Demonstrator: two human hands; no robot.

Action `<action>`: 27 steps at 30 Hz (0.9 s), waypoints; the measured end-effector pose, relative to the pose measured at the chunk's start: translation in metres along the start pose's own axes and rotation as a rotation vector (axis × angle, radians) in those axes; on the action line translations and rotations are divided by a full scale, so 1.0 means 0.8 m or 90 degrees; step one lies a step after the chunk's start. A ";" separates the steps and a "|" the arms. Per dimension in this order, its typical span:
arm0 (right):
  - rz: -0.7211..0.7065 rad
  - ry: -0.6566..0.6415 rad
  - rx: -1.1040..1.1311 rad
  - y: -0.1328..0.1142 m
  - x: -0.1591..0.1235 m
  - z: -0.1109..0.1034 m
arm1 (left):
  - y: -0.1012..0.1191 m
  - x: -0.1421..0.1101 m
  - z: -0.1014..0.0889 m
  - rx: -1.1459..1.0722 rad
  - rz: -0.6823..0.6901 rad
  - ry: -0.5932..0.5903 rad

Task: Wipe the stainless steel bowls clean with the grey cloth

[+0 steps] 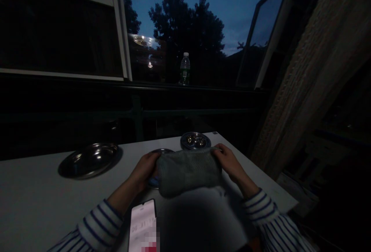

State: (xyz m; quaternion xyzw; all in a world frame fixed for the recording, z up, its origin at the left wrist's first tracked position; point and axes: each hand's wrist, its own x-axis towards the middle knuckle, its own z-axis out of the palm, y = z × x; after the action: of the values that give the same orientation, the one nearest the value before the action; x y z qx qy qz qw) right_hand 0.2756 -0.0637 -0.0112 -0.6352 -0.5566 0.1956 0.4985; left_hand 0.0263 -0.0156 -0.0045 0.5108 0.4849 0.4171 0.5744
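A grey cloth [189,172] hangs stretched between my two hands above the white table [31,194]. My left hand [146,169] is closed on its upper left corner, and my right hand [227,159] pinches the upper right corner. Behind the cloth and my left hand, a round metal dish [162,150] is mostly hidden. Just past the cloth's top edge sits a small shiny metal dish [195,140]. To the left lies a larger metal dish [89,161], apart from both hands.
A lit phone [142,225] showing a timer lies near my left forearm. On the sill of the open window stands a plastic bottle [184,69] with a white cap. A curtain [307,74] hangs at the right, beyond the table's edge. The room is dim.
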 end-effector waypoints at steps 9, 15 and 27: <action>-0.285 -0.121 -0.117 -0.051 -0.059 0.065 | -0.003 -0.017 0.031 -0.211 -0.070 -0.165; -0.463 -0.167 -0.158 -0.028 -0.062 0.066 | -0.001 -0.013 0.013 -0.146 0.025 -0.150; -0.140 -0.319 0.142 -0.026 -0.029 0.059 | 0.011 -0.021 -0.012 0.040 0.036 -0.305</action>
State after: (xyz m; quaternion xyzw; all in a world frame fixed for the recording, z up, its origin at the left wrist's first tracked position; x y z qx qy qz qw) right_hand 0.2201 -0.0675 -0.0206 -0.4440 -0.7028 0.3514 0.4306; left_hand 0.0137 -0.0289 0.0062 0.6260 0.3335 0.2845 0.6449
